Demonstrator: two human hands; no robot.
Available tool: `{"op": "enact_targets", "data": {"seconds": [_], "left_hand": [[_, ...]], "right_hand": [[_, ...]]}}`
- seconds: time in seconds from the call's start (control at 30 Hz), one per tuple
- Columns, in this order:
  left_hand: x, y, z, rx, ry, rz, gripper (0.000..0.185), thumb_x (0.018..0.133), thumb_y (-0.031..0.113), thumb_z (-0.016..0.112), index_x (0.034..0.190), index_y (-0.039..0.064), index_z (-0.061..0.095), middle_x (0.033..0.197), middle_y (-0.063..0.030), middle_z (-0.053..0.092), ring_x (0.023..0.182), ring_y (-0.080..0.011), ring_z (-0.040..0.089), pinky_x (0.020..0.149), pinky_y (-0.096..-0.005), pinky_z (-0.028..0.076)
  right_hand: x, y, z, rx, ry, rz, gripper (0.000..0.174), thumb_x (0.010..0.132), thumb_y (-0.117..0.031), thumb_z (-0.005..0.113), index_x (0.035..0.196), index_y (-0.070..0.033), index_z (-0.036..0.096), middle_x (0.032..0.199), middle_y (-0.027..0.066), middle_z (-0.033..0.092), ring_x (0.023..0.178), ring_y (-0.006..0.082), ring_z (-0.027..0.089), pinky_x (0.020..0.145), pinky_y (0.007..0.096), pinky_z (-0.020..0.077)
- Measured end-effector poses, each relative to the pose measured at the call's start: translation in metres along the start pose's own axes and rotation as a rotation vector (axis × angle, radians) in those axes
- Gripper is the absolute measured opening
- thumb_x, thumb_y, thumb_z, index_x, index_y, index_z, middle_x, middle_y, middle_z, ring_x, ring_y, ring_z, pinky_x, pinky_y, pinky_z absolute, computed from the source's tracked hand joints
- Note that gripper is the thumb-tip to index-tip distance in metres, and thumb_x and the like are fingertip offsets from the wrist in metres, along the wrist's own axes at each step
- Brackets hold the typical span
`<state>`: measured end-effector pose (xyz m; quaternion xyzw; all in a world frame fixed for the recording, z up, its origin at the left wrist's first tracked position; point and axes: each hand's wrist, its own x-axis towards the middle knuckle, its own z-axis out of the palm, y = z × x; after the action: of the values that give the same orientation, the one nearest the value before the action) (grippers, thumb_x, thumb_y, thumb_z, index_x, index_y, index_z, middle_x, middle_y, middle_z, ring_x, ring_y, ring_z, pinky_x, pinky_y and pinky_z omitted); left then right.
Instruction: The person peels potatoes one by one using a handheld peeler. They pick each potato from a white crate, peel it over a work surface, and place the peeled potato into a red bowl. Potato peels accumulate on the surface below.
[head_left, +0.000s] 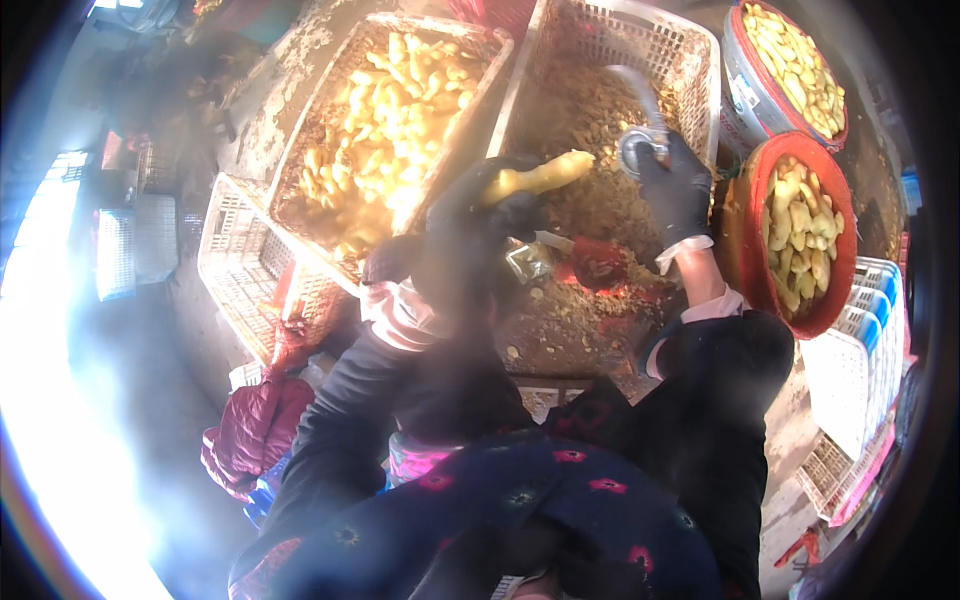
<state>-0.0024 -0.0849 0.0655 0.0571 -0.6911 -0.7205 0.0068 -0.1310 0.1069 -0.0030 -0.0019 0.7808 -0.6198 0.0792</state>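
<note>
My left hand (487, 210), in a dark glove, is closed around a long pale-yellow root, which looks like peeled ginger (551, 174). The root points right, over a large perforated plastic crate (514, 90) strewn with small scraps. To its right, my dark-gloved right hand (675, 187) grips a tool with a curved metal blade (637, 90); a round metal piece (634, 150) sits at the hand, its kind unclear. Blade and root are apart. A clear plastic packet (529, 262) and a red object (598, 262) lie below the hands among the scraps.
A crate of yellow roots (300, 142) stands at the left, above an open-mesh crate (247, 270). On the right are a red-rimmed tub (750, 225) and a bucket (776, 97), both holding roots, with stacked white crates (847, 375) below. A maroon padded jacket (259, 427) lies lower left.
</note>
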Motion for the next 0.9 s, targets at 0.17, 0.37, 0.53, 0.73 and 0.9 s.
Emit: {"op": "enact_targets", "data": {"seconds": [0.17,0.37,0.53,0.73,0.9], "left_hand": [[-0.018,-0.003,-0.006,0.153,0.041,0.134,0.026,0.095,0.008,0.049,0.115,-0.005,0.058,0.094,-0.0126,0.068,0.074,-0.0120,0.058,0.067,-0.0265,0.049],[-0.042,-0.004,0.003,-0.272,0.024,-0.135,0.036,0.096,0.027,0.056,0.113,-0.005,0.059,0.085,-0.0111,0.065,0.077,-0.0155,0.060,0.071,-0.0284,0.048],[-0.056,0.008,0.005,0.025,0.074,0.024,0.040,0.096,0.032,0.055,0.113,-0.004,0.059,0.086,-0.0091,0.065,0.075,-0.0151,0.060,0.071,-0.0290,0.048],[-0.055,0.004,0.011,0.129,-0.054,0.182,0.040,0.097,0.034,0.052,0.109,-0.003,0.060,0.088,-0.0089,0.066,0.073,-0.0126,0.059,0.068,-0.0272,0.047],[-0.039,-0.002,0.010,0.002,0.019,-0.031,0.034,0.096,0.030,0.054,0.106,-0.001,0.063,0.088,-0.0103,0.067,0.070,-0.0110,0.060,0.063,-0.0255,0.047]], "right_hand": [[-0.016,-0.014,-0.003,0.352,-0.061,-0.128,0.021,0.089,-0.020,0.068,0.101,-0.003,0.063,0.076,0.0012,0.063,0.054,0.0066,0.056,0.047,0.0213,0.0454],[-0.039,-0.017,0.006,-0.264,0.053,-0.341,0.023,0.087,-0.023,0.066,0.096,-0.002,0.065,0.076,0.0031,0.066,0.056,0.0087,0.058,0.051,0.0226,0.0471],[-0.050,-0.019,-0.024,0.087,0.095,-0.009,0.034,0.086,-0.026,0.069,0.107,-0.001,0.061,0.076,0.0044,0.065,0.052,0.0093,0.058,0.047,0.0223,0.0444],[-0.063,-0.015,-0.021,0.230,-0.114,-0.043,0.028,0.084,-0.023,0.070,0.102,-0.004,0.064,0.078,0.0043,0.065,0.051,0.0091,0.056,0.045,0.0226,0.0448],[-0.041,-0.011,-0.034,0.094,0.090,-0.013,0.023,0.086,-0.022,0.067,0.099,-0.003,0.063,0.073,0.0037,0.064,0.050,0.0086,0.056,0.044,0.0222,0.0423]]}}
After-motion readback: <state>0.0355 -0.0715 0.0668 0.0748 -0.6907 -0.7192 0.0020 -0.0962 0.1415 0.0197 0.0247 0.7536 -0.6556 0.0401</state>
